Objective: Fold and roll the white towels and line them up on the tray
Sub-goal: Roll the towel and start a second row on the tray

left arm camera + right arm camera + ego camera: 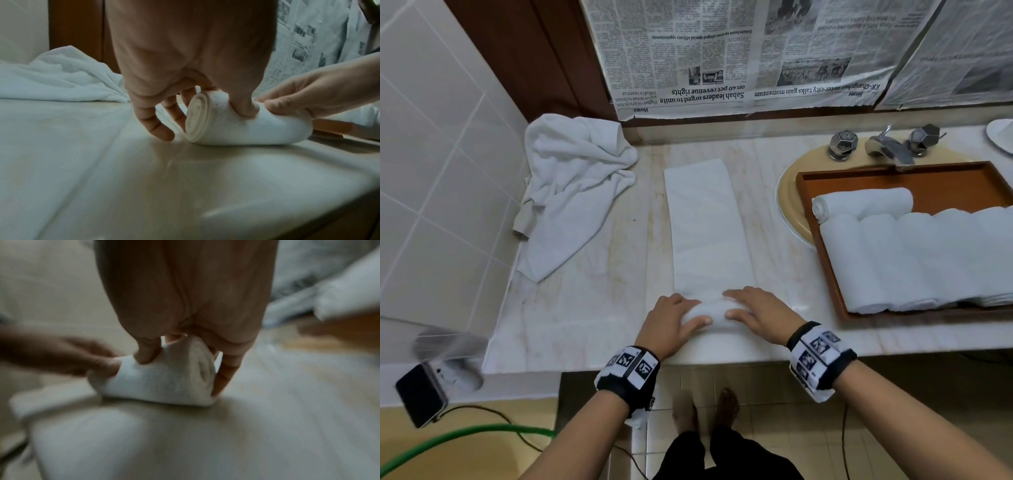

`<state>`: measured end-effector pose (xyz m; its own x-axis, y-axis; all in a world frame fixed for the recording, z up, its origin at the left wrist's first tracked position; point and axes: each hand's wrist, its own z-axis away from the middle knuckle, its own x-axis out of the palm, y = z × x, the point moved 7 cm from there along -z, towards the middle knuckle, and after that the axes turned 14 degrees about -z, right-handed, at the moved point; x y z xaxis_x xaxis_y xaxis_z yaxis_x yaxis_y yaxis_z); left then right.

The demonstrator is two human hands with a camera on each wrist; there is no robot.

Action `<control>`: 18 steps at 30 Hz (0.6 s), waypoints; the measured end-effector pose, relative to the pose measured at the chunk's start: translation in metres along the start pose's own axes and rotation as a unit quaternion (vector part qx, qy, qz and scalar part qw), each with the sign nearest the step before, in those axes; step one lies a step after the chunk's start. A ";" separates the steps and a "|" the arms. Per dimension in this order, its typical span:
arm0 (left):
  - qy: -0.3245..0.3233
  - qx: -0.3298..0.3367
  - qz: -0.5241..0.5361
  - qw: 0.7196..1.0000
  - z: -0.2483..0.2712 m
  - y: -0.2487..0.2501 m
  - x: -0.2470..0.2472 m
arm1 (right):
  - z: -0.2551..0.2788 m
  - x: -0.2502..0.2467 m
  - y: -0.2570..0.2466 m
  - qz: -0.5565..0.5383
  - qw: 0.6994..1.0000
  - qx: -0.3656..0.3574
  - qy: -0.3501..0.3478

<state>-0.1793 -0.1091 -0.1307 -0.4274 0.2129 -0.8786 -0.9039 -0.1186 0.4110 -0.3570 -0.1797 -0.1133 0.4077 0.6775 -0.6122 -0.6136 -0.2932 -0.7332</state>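
At the near edge of the counter (571, 318), the left hand (671, 323) and right hand (756, 315) both curl around the rolled end of the folded towel (705, 226), with the tray (822, 246) of rolled towels (914, 260) to the right and a crumpled towel (571, 192) far left.

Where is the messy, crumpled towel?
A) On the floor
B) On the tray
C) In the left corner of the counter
C: the crumpled towel lies heaped in the counter's left corner by the tiled wall, while the tray on the right holds only neat rolled towels.
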 end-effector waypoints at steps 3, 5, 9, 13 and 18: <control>-0.024 -0.006 0.030 0.999 -0.008 -0.003 -0.002 | 0.009 0.001 -0.021 0.158 0.979 -0.084 0.099; -0.044 -0.006 0.052 0.998 -0.013 0.001 -0.006 | 0.013 0.008 -0.022 0.187 0.971 -0.098 0.109; -0.017 -0.040 0.074 0.996 -0.013 -0.001 -0.007 | 0.006 0.015 -0.014 0.194 0.974 -0.091 0.074; 0.068 -0.005 0.001 0.998 -0.002 0.007 -0.011 | -0.005 0.010 -0.006 0.116 0.992 -0.045 0.016; 0.097 0.026 -0.055 0.993 0.014 0.014 -0.002 | -0.004 0.013 0.002 0.078 0.995 0.023 -0.053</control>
<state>-0.1913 -0.0977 -0.1196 -0.3186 0.0295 -0.9474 -0.9470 -0.0529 0.3169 -0.3500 -0.1737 -0.1240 0.2332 0.6934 -0.6818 -0.6949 -0.3716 -0.6157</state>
